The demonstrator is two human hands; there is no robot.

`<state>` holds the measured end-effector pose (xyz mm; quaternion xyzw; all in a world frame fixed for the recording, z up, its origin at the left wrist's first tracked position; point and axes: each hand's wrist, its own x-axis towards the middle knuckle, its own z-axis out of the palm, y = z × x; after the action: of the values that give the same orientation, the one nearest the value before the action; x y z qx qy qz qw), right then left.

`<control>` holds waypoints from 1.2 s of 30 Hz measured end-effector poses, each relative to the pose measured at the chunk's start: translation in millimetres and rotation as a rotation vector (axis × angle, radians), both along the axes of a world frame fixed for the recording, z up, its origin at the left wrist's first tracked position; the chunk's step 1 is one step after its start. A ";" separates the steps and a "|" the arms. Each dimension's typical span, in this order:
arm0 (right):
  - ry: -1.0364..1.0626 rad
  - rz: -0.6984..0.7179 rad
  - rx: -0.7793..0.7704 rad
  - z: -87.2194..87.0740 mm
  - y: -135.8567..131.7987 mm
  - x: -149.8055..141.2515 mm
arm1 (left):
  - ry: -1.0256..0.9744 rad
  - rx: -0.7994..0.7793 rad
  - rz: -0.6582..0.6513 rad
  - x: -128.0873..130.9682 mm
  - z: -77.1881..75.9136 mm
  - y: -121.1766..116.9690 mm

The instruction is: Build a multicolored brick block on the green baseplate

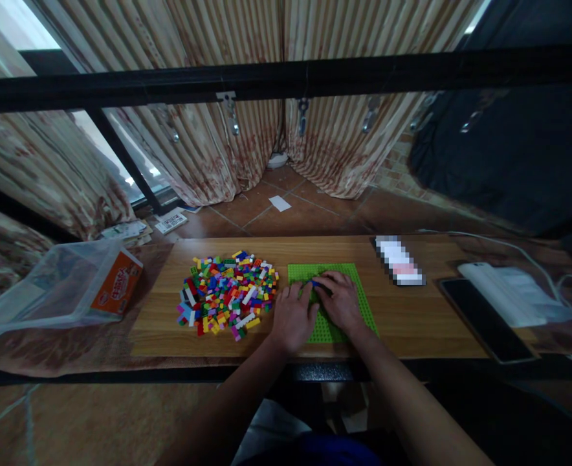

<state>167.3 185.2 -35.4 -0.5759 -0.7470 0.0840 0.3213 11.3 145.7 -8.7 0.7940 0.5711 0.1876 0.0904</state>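
Both my hands are over a green studded baseplate (327, 331) on the wooden board. Between the fingertips of my right hand (339, 299) a small blue brick (314, 283) shows, near the upper middle of the plate. My left hand (292, 315) rests on the plate's left side, its fingers bent toward the same blue brick; whether they touch it I cannot make out. Just left of my left hand lies a wide heap of loose toy bricks (230, 294) in many colours. My hands hide the middle of the plate.
A clear plastic box (77, 272) with an orange label stands at the left. To the right lie a phone with a blurred-out screen (400, 262), a dark phone (487, 320) and a white device (502, 294) with cables. A black metal bar (286, 79) crosses beyond the board.
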 end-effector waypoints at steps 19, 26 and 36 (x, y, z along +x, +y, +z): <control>0.002 -0.025 0.000 -1.0 0.7 -1.7 | 0.143 -0.039 0.018 6.0 5.2 1.2; -0.010 -0.042 -0.008 -1.0 4.0 -0.8 | 0.132 -0.037 0.023 6.2 6.1 4.1; -0.071 -0.049 0.030 -2.3 2.4 -1.6 | 0.058 -0.046 0.005 5.8 7.6 7.5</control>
<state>165.7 187.6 -37.7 -0.5918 -0.7447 0.0444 0.3052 17.2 153.2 -1.1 0.7954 0.5797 0.1514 0.0917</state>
